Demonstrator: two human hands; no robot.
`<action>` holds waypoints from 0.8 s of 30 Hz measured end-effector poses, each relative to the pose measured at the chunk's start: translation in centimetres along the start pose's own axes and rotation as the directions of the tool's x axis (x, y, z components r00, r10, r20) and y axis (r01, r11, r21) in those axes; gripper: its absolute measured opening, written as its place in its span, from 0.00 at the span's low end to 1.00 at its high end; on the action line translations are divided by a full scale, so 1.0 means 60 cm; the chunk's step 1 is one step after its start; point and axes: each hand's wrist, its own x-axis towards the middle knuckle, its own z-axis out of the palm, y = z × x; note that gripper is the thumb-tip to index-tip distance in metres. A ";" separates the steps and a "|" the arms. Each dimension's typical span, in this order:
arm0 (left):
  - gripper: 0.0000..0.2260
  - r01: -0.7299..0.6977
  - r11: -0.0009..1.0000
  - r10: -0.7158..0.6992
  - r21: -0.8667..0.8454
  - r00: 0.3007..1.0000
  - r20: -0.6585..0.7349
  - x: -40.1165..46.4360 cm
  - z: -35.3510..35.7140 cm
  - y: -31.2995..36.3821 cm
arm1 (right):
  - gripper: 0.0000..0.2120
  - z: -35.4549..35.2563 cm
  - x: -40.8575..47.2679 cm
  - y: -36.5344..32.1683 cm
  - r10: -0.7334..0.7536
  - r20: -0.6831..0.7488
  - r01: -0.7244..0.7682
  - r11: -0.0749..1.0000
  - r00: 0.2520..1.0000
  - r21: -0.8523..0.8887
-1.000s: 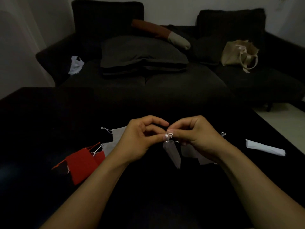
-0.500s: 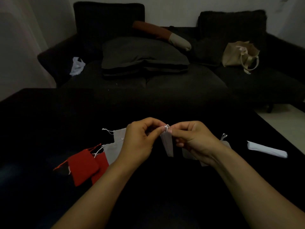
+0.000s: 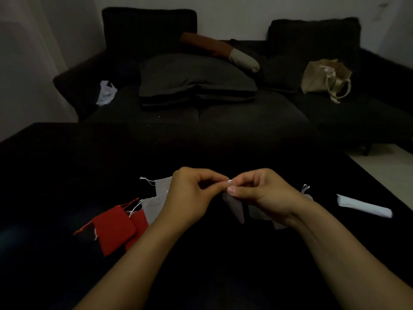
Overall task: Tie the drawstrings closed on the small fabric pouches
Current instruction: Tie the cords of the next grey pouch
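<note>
A small grey pouch [image 3: 235, 205] hangs above the black table between my hands. Its white drawstring [image 3: 229, 181] sits at the top, pinched from both sides by my left hand [image 3: 190, 195] and my right hand [image 3: 260, 193]. To the left on the table lie two red pouches [image 3: 116, 229] and two grey pouches [image 3: 152, 208] with loose white strings. Under my right wrist lie more grey pouches [image 3: 259, 212], one with a white string end [image 3: 305, 188] sticking out.
A white folded strip [image 3: 364, 206] lies at the right of the black table [image 3: 67, 175]. Behind the table stands a dark sofa [image 3: 245, 117] with grey cushions [image 3: 192, 81], a beige tote bag [image 3: 326, 78] and a white plastic bag [image 3: 106, 93].
Both hands have lifted the grey pouch slightly and drawn closer at the drawstring. The string loop seen a second ago has shrunk to a small knot-like bit between the fingertips.
</note>
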 end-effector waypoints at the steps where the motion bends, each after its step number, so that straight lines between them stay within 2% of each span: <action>1: 0.05 0.081 0.992 -0.077 -0.099 0.996 0.037 0.001 -0.002 0.000 | 0.05 -0.001 0.000 0.000 -0.010 0.014 0.010 1.000 1.000 -0.030; 3: 0.05 0.209 0.938 -0.189 -0.277 0.977 0.099 0.002 -0.003 0.001 | 0.05 -0.001 0.000 0.002 -0.039 0.053 0.042 0.997 0.998 -0.057; 5: 0.06 0.273 0.879 -0.246 -0.392 0.962 0.118 0.002 -0.002 0.004 | 0.05 0.001 0.000 0.003 -0.069 0.088 0.072 0.997 0.994 -0.035; 9: 0.06 0.265 0.822 -0.252 -0.505 0.963 0.097 0.005 0.001 0.008 | 0.09 0.007 -0.001 0.003 -0.109 0.098 0.096 0.987 0.989 0.132; 11: 0.07 0.213 0.830 -0.212 -0.515 0.975 0.062 0.005 0.002 0.009 | 0.12 0.008 -0.002 0.005 -0.124 0.130 0.101 0.980 0.984 0.169; 13: 0.07 0.110 0.889 -0.114 -0.445 0.993 0.019 0.003 0.001 0.011 | 0.12 0.006 -0.002 0.004 -0.120 0.149 0.093 0.980 0.982 0.178; 15: 0.07 -0.031 0.958 0.029 -0.285 0.999 -0.013 0.001 -0.001 0.011 | 0.09 0.005 -0.004 0.002 -0.100 0.164 0.076 0.986 0.981 0.146; 17: 0.07 -0.163 0.980 0.160 -0.115 0.987 -0.032 -0.002 -0.003 0.007 | 0.06 0.004 -0.007 0.001 -0.078 0.193 0.055 0.991 0.978 0.126; 20: 0.10 -0.338 0.935 0.345 0.108 0.937 -0.061 -0.002 -0.007 -0.001 | 0.07 0.012 -0.011 -0.009 -0.042 0.189 0.014 0.988 0.981 0.151; 23: 0.11 -0.449 0.872 0.463 0.197 0.886 -0.033 0.001 -0.009 -0.005 | 0.16 0.022 -0.011 -0.015 0.000 0.100 -0.022 0.974 0.995 0.227; 24: 0.10 -0.474 0.854 0.487 0.213 0.873 -0.009 0.001 -0.009 -0.005 | 0.16 0.022 -0.010 -0.015 0.008 0.089 -0.029 0.972 0.996 0.235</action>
